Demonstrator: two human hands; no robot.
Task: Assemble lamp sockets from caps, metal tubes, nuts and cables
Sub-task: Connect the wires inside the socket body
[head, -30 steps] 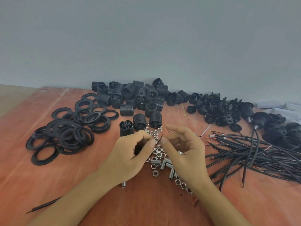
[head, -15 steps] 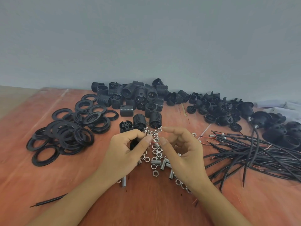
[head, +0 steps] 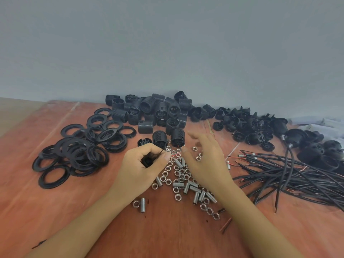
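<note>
My right hand point(head: 202, 161) has just let go, fingers apart over the nuts point(head: 176, 171); left hand point(head: 139, 170) still grips the cap point(head: 147, 162). Nut next, I reckon.

Left hand point(head: 143, 168): just left of the nut pile point(head: 181, 176); fingers and thumb curled round a small black part point(head: 147, 162), thumb tip meeting the forefinger.
Left forearm: bare, slants off to the near left of the pile.
Right hand point(head: 202, 161): over the pile's right side, blurred; fingers loosely spread, holds nothing.
Right forearm: bare, slants off to the near right of the pile.
</note>
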